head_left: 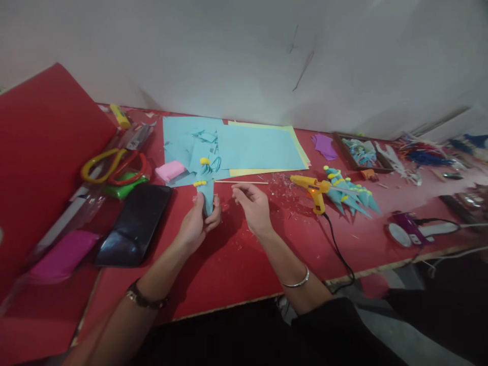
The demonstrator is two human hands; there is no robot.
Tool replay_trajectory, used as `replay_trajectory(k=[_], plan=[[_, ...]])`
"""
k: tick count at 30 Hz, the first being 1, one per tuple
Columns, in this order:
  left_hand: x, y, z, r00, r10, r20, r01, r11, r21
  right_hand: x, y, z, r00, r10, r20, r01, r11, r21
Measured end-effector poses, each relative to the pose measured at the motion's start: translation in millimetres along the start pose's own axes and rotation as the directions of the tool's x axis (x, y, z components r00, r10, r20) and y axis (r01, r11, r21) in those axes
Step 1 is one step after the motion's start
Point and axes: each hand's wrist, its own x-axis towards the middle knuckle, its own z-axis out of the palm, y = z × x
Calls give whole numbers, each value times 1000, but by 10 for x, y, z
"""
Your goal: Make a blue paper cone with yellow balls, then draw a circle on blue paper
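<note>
So, blue cone (206, 194) in left hand (193, 221)

There are two hands (192, 226) (257, 209), two bracelets (143, 301) (300, 283), one glue gun (314, 190) and one held cone (207, 190).

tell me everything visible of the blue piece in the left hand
The blue piece looks like light blue paper, narrowing toward its near end; whether folded or rolled, I can't tell. A row of yellow lumps crosses it, and a yellow blob shows at its far end. The left hand holds it by its lower part, over the red table; the right hand is apart.
</note>
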Motion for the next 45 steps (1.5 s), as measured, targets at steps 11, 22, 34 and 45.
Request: replay_trajectory(k=[11, 22, 34, 45], plan=[[11, 1, -15, 991, -106, 78, 109, 994, -25, -8, -19, 18, 1000, 4, 18, -5, 1000, 18], [16, -3, -22, 991, -121, 60, 122, 992, -15, -15, -34, 29, 1000, 5, 20, -5, 1000, -4], [4, -36, 7, 981, -193, -9, 193, 980, 48, -65, -111, 53, 995, -87, -42, 84, 994, -66], [-4, -70, 23, 962, -259, -83, 262, 964, 33, -102, -82, 47, 944, -324, 67, 331, 919, -216]])
